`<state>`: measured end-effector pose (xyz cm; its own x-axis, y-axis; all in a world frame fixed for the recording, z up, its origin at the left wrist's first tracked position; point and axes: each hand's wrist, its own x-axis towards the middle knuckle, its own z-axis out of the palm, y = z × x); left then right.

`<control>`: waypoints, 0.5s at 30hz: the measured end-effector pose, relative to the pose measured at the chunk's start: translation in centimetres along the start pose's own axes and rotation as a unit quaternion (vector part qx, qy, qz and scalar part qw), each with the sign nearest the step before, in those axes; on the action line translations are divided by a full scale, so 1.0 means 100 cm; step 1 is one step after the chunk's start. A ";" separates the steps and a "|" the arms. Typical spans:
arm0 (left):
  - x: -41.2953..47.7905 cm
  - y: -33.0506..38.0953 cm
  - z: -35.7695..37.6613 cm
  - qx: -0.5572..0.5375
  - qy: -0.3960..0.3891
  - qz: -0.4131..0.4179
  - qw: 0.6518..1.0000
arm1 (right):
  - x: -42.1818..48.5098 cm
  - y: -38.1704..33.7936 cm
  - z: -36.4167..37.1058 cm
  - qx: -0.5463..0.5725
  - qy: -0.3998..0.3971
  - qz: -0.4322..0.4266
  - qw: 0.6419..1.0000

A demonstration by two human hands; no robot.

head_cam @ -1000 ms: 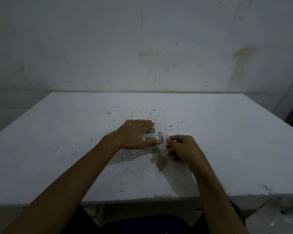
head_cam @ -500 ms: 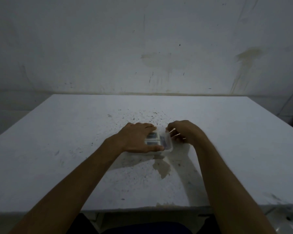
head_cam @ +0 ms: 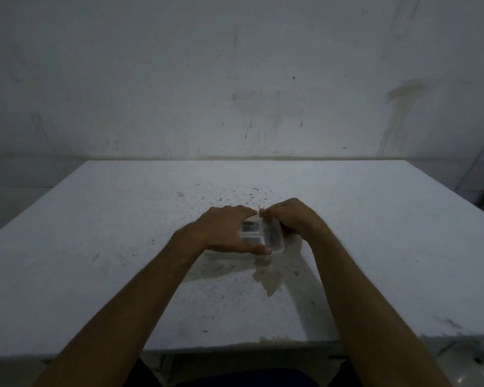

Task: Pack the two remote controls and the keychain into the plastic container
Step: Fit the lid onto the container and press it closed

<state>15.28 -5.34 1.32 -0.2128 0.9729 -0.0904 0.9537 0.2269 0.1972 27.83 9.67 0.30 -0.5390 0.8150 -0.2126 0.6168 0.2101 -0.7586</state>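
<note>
My left hand (head_cam: 224,233) presses flat on the box (head_cam: 274,238), my right hand (head_cam: 294,219) clasps its far right edge; thin, light, slippery plastic, so I hold the rims.

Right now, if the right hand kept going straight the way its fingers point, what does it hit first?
The right hand points left across the far edge of the clear plastic container. Its fingertips nearly meet those of the left hand, so it would likely hit those first, though any gap between them is hard to judge.
</note>
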 end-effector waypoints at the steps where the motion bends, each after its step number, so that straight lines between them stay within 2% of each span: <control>1: 0.003 0.000 -0.001 0.005 0.000 -0.001 1.000 | 0.001 -0.004 0.001 -0.016 0.012 -0.003 1.000; 6: 0.006 -0.005 0.008 0.031 0.009 -0.012 0.999 | -0.013 0.004 0.013 -0.115 0.040 -0.133 0.984; 10: -0.012 -0.017 0.016 0.030 0.113 -0.024 0.993 | -0.031 0.033 0.020 -0.055 0.077 -0.162 0.982; 15: -0.026 -0.042 0.032 -0.016 0.126 -0.015 0.992 | -0.038 0.039 0.028 -0.014 0.101 -0.190 0.976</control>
<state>12.53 -8.91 -2.36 -0.2912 0.9448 0.1500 0.9399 0.2533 0.2290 30.69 5.92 -3.62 -0.6097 0.7646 0.2089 0.4113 0.5305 -0.7413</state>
